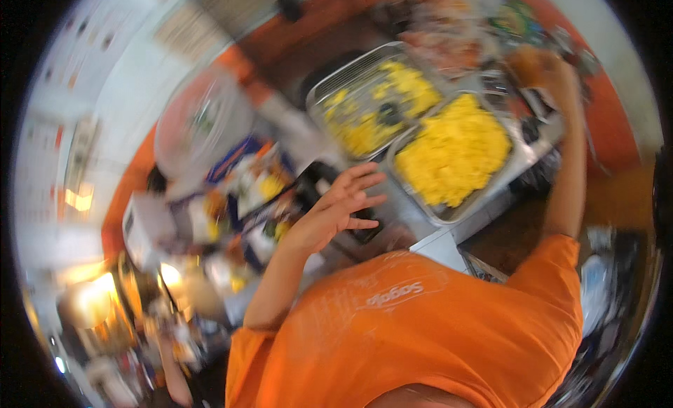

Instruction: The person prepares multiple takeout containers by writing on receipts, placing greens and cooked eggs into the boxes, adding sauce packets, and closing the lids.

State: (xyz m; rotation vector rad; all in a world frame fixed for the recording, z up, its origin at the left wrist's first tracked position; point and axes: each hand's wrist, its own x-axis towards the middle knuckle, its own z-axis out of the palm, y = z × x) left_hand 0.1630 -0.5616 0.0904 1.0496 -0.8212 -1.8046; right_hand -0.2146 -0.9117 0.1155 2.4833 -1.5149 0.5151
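Note:
My left hand [336, 205] hovers over the counter with its fingers spread and nothing in it, just left of a metal tray [447, 218] heaped with yellow food [455, 148] that looks like scrambled egg. Behind that tray, a second metal tray [349, 74] holds less of the same food, spread in patches, with a dark round thing in it. My right arm reaches to the far right, where my right hand [547, 69] is blurred beside a brownish thing and metal containers [494, 87]. Whether the hand grips anything cannot be told.
Left of the trays lie several blue-edged packs or plates of food [263, 184], blurred. A large clear plastic bag or container [202, 124] stands behind them. Plastic bags with pinkish contents [447, 45] lie at the back. Another person's forearm [176, 374] shows at lower left, near bright lamps.

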